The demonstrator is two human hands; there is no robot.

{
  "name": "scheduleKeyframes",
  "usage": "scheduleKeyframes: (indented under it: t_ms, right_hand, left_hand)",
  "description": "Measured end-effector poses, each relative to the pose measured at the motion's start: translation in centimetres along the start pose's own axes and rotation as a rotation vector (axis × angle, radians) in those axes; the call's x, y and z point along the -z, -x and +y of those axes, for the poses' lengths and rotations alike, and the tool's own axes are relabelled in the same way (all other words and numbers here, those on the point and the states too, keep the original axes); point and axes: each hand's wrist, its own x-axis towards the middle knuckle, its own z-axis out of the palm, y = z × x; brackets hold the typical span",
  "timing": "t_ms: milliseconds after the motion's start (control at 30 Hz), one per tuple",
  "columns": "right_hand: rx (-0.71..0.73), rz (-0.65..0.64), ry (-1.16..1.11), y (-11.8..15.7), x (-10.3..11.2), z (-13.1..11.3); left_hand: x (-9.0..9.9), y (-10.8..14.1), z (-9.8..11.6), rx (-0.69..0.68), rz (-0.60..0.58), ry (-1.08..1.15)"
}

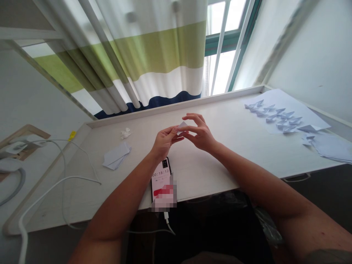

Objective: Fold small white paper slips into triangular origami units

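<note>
A small piece of folded white paper (pixel 182 127) is held above the desk, its top corner pointing up. My left hand (pixel 165 141) pinches it from the left between thumb and fingers. From the right, my right hand (pixel 200 132) closes on its edge with a bent finger and thumb, while another finger is raised above. The finer folds are partly covered by my fingertips. Just below my left wrist lies a phone (pixel 161 181) with a timer on its screen.
Several folded paper cranes (pixel 283 116) stand on a white sheet (pixel 297 104) at the right, near a paper stack (pixel 334 146). On the left are paper slips (pixel 117 156), a crumpled tissue (pixel 125 133) and white cables (pixel 63 182). A raised rim (pixel 176 109) edges the desk's back.
</note>
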Motion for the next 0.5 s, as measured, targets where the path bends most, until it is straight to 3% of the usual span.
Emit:
scheduleKeyframes:
  t_ms: [200, 500]
  right_hand:
    - [-0.268, 0.013, -0.373, -0.1, -0.4, -0.5]
    - [-0.556, 0.022, -0.708, -0.3, -0.6, -1.0]
  left_hand:
    - [-0.1, 0.0, -0.1, 0.005, -0.019, -0.008]
    - [-0.1, 0.1, -0.5, -0.13, -0.04, -0.34]
